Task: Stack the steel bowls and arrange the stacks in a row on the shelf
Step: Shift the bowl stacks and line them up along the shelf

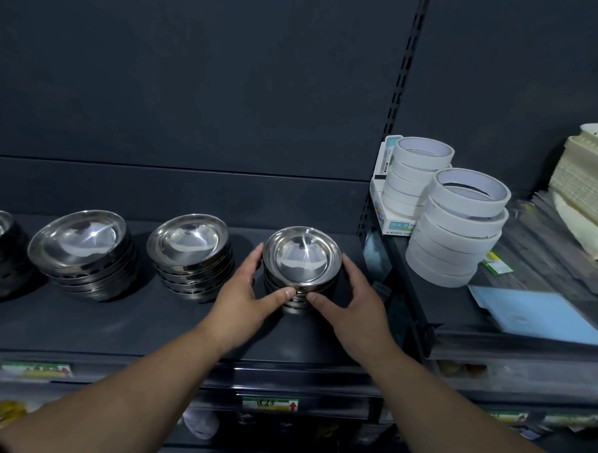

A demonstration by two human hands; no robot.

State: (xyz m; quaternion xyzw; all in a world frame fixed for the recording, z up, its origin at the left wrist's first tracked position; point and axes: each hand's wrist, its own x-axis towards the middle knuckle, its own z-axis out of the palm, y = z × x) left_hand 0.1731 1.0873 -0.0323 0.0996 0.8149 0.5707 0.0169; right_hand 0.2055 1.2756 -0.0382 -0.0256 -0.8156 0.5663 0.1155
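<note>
Head view: left hand (241,294) and right hand (351,298) grip the rightmost bowl stack (301,260), between tape rolls (458,233) and neighbouring stack (190,252).

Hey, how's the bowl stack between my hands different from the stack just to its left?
The held stack is gripped by the left hand and right hand; the neighbouring stack stands untouched. The held stack's top bowl sits roughly level; the neighbouring stack's bowls tilt and look uneven. Both are shiny steel bowls on the dark shelf.
</note>
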